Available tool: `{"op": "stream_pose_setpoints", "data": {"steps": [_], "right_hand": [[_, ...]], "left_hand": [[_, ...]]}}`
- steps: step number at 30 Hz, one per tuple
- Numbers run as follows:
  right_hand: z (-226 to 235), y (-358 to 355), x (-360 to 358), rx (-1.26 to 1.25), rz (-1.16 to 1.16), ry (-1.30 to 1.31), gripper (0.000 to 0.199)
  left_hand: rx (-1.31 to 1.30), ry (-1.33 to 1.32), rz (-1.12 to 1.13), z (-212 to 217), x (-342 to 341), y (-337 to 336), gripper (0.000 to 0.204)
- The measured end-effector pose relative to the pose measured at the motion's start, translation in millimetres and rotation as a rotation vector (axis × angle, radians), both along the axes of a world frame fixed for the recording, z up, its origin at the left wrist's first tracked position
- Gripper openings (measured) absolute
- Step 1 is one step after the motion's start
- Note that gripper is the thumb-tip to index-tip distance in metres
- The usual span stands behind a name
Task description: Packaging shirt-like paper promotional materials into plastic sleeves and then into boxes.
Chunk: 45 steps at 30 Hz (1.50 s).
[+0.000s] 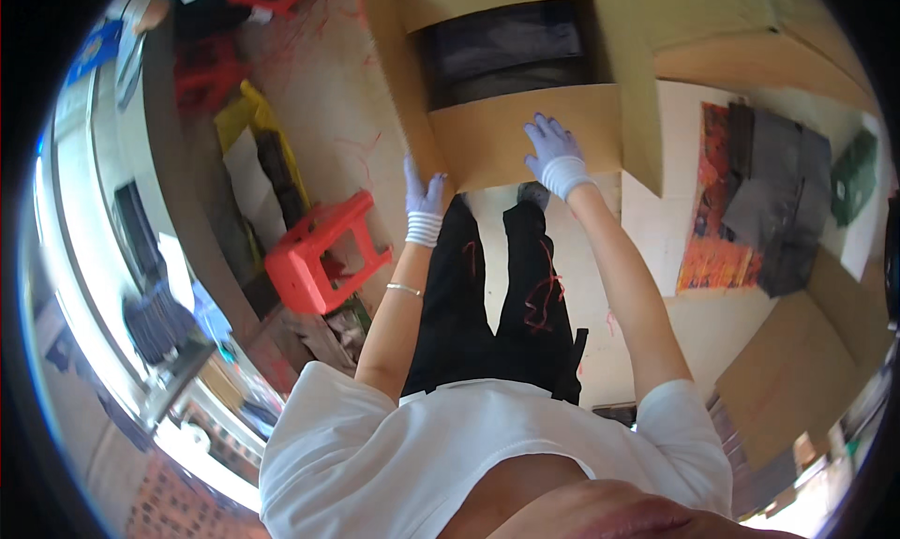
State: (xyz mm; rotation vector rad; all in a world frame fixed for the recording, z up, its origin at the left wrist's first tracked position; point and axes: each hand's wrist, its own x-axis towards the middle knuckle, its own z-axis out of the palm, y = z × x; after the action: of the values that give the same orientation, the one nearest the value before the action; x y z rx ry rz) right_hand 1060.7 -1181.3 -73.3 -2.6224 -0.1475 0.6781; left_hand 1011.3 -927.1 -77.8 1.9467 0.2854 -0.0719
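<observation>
A large open cardboard box stands in front of my feet, its near flap folded out toward me. Dark, flat-lying items in plastic show inside its opening. My right hand, in a pale lavender glove with a striped cuff, rests on the near flap with its fingers apart. At the lower corner of the left flap is my left hand, gloved the same way. Its fingers and thumb lie on either side of that flap's edge.
A red plastic stool stands left of my legs, with a yellow bag beyond it. On the right lie dark plastic-wrapped goods on a patterned orange sheet, and a loose cardboard piece. Red string litters the floor.
</observation>
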Motion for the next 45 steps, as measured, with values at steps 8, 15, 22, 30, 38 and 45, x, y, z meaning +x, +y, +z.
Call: {"op": "stream_pose_setpoints", "data": {"steps": [8, 15, 22, 30, 38, 45], "right_hand": [[-91.4, 44.1, 115.5, -0.132, 0.155, -0.162, 0.022], [-152.7, 14.0, 238.5, -0.352, 0.442, -0.554, 0.037], [14.6, -2.9, 172.3, 0.102, 0.268, -0.772, 0.030], [98.8, -40.6, 79.4, 0.064, -0.152, -0.560, 0.038], [40.6, -143.5, -27.9, -0.469, -0.624, -0.443, 0.039], [-88.0, -220.8, 0.0, 0.436, -0.683, -0.020, 0.050]], "left_hand": [[-0.011, 0.000, -0.117, 17.8, 3.3, -20.1, 0.071], [-0.012, -0.001, -0.114, 7.2, 8.1, -46.2, 0.077], [0.498, 0.301, -0.576, -30.1, 26.5, -60.1, 0.086], [0.738, 0.415, -0.805, -55.3, 37.7, -66.1, 0.070], [0.639, 0.383, -0.654, -70.6, -49.6, 39.1, 0.064], [0.689, 0.309, -0.680, -69.8, -46.4, 6.7, 0.056]]}}
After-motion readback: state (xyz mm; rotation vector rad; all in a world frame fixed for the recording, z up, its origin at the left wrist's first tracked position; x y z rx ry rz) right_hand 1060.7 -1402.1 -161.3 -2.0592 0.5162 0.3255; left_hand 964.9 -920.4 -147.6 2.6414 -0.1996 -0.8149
